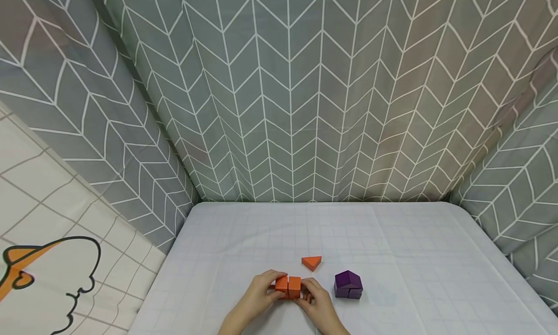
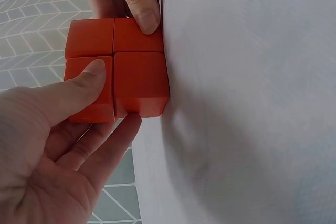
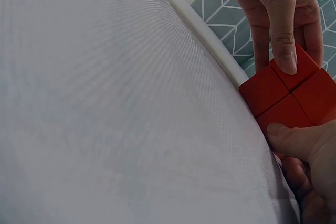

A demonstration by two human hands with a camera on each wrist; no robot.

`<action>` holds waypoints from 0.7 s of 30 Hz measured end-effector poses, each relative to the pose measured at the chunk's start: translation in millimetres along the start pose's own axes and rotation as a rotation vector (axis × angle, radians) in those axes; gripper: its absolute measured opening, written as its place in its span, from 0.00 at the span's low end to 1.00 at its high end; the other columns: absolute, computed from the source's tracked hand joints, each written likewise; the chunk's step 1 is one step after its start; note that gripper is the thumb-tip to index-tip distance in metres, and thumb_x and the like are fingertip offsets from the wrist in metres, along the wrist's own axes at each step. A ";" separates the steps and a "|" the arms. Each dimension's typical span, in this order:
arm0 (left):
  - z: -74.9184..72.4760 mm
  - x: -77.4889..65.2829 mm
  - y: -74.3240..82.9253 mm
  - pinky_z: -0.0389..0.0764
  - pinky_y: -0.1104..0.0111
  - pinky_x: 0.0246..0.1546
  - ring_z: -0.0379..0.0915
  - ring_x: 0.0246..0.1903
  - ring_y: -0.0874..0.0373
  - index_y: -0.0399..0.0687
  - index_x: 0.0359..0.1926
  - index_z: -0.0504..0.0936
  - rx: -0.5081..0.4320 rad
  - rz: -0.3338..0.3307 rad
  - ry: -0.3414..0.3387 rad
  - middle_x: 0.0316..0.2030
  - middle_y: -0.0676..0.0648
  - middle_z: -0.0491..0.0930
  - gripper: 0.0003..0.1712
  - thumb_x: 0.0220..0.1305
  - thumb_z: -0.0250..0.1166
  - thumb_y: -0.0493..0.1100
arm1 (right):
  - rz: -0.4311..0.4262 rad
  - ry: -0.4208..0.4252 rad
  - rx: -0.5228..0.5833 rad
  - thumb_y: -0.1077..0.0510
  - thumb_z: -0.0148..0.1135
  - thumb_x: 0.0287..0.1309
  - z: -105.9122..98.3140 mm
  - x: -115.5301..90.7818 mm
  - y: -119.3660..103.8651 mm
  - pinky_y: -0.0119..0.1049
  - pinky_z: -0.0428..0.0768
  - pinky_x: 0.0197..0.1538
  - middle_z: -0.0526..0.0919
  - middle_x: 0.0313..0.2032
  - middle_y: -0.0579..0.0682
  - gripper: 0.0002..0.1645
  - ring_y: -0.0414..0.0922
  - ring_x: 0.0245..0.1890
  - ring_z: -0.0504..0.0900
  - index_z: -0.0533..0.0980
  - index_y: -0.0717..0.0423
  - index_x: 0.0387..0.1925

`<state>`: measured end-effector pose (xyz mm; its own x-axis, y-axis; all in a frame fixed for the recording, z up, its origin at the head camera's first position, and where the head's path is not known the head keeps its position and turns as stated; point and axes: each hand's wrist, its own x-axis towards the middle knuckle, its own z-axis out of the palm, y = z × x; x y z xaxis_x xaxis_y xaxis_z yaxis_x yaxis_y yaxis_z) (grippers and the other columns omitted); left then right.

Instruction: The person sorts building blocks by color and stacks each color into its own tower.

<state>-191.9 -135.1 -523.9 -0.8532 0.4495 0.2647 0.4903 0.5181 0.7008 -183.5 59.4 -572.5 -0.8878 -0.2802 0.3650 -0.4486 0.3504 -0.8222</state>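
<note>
Orange cube blocks stand on the white table in a square, two wide and two high, with their faces close together. My left hand pinches the upper left cube, thumb on its near face and fingers behind. One left fingertip touches the side of the lower left cube. From the other side, my right hand grips the lower right cube with the thumb on its near face. The far faces of the cubes are hidden.
An orange triangular block lies just behind the cubes. To the right of my right hand stands a small purple block house, a pointed roof over lower blocks. A white cloth covers the table; patterned curtains hang behind it.
</note>
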 end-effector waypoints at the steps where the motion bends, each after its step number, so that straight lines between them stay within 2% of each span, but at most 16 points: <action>1: -0.1 0.1 0.4 0.75 0.74 0.39 0.74 0.43 0.58 0.37 0.47 0.75 -0.008 -0.007 -0.004 0.42 0.47 0.78 0.23 0.48 0.66 0.37 | 0.004 -0.001 0.000 0.61 0.67 0.43 -0.2 -0.2 -0.4 0.25 0.71 0.24 0.73 0.33 0.42 0.20 0.33 0.24 0.69 0.74 0.55 0.42; 6: 0.0 0.1 0.6 0.75 0.74 0.40 0.73 0.43 0.59 0.38 0.48 0.75 -0.005 -0.026 -0.020 0.42 0.48 0.77 0.23 0.49 0.66 0.39 | 0.012 0.000 -0.016 0.60 0.67 0.42 -0.3 -0.2 0.0 0.25 0.71 0.24 0.73 0.32 0.41 0.20 0.32 0.23 0.69 0.74 0.54 0.42; 14: -0.1 -0.5 -1.7 0.75 0.75 0.39 0.73 0.43 0.60 0.37 0.48 0.75 -0.006 -0.016 -0.021 0.42 0.49 0.77 0.24 0.48 0.66 0.37 | 0.062 -0.027 0.011 0.59 0.67 0.43 0.0 0.4 1.9 0.25 0.72 0.25 0.72 0.32 0.40 0.21 0.32 0.23 0.69 0.74 0.53 0.43; 21: -0.1 0.6 -2.2 0.75 0.74 0.40 0.73 0.42 0.61 0.37 0.49 0.74 -0.005 -0.007 -0.027 0.42 0.48 0.77 0.24 0.48 0.67 0.37 | 0.041 -0.016 0.013 0.59 0.67 0.43 0.1 0.7 2.4 0.25 0.71 0.25 0.72 0.32 0.40 0.20 0.33 0.24 0.69 0.74 0.53 0.42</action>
<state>-193.6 -136.0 -525.2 -0.8516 0.4650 0.2420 0.4832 0.5175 0.7062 -185.3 60.0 -574.3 -0.9036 -0.2802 0.3239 -0.4104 0.3500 -0.8420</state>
